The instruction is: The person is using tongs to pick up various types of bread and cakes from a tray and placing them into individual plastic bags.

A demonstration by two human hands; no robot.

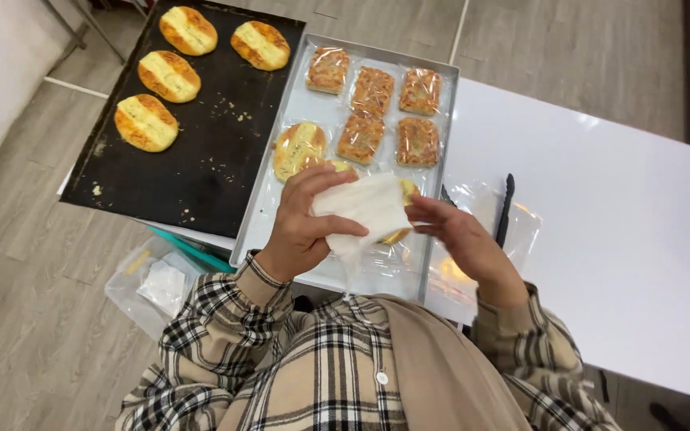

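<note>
My left hand (301, 223) grips a clear plastic bag (365, 209) with a golden oval pastry (403, 209) partly inside it, held above the near end of a silver tray (269, 207). My right hand (461, 235) touches the bag's right side with fingers closed on the pastry's edge. On the silver tray lie several square wrapped pastries (373, 89) and one oval wrapped pastry (299, 148). A black baking sheet (201, 144) to the left carries several unwrapped oval pastries (147, 122).
A stack of empty clear bags (473, 279) and black tongs (505, 209) lie on the white table (624, 239) to the right. A plastic-lined bin (153, 283) stands on the floor at the lower left.
</note>
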